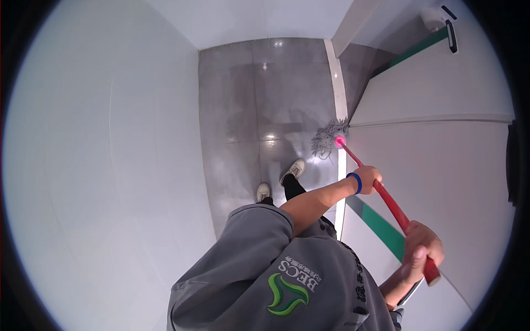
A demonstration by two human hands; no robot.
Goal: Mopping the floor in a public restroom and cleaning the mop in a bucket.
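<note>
A mop with a red handle (392, 204) slants from the lower right down to the floor. My left hand (367, 180), with a blue band at the wrist, is wrapped round the middle of the handle. Close to the handle's top end, my right hand (424, 245) grips it with the thumb showing. At the lower end a pink collar (340, 142) joins the handle to a grey stringy mop head (326, 141). The strands lie spread on the grey tiled floor (229, 99), against the white strip along its right edge.
A pale wall (110, 165) rises on the left, another at the far end. White panels with green stripes (383, 229) stand close on the right. A black door handle (451, 36) shows at the far right. My shoes (295, 167) stand on the tiles, near the mop head.
</note>
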